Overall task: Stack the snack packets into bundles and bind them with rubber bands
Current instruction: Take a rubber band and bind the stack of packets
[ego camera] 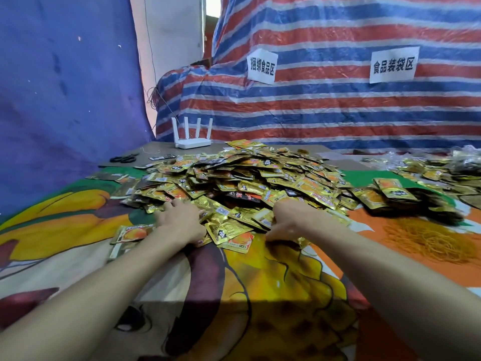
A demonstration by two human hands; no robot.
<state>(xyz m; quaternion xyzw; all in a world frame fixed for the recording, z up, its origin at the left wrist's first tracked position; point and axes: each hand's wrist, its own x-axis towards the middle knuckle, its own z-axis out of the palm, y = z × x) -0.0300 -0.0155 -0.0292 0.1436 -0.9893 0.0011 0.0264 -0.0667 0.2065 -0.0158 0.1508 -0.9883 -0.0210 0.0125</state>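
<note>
The snack packets (pixel 242 175) lay in one big loose heap across the middle of the frame. They were gold foil sachets overlapping every which way, with a few dark ones among them, on a printed cloth (pixel 273 282). Both bare arms reached in from the bottom edge. The left hand (pixel 179 220) rested palm down on the near left edge of the heap, fingers stretched flat over the packets and gripping nothing that I could see. The right hand (pixel 289 220) sat at the near right edge with its fingers bent down and inward against a packet. Whether they had pinched it or only touched it I couldn't tell, since the knuckles hid the tips.

The packets looked light, thin and flat, with glossy foil that I'd expect to slide readily, one over the next. A stack would likely skew or fan out unless squared on its edges. The sensible hold seemed to be across the short sides, thumb under and fingers on top, clamping through the thickness. The filling probably gave a little, so a band could bite in without harm.

The rubber bands (pixel 426 241), a tangled yellow mound, lay at the right of the frame, well apart from both hands, with a smaller pile (pixel 390 191) of packets above them. A white router (pixel 192 138) and scissors (pixel 123 159) sat at the upper left of the table.
</note>
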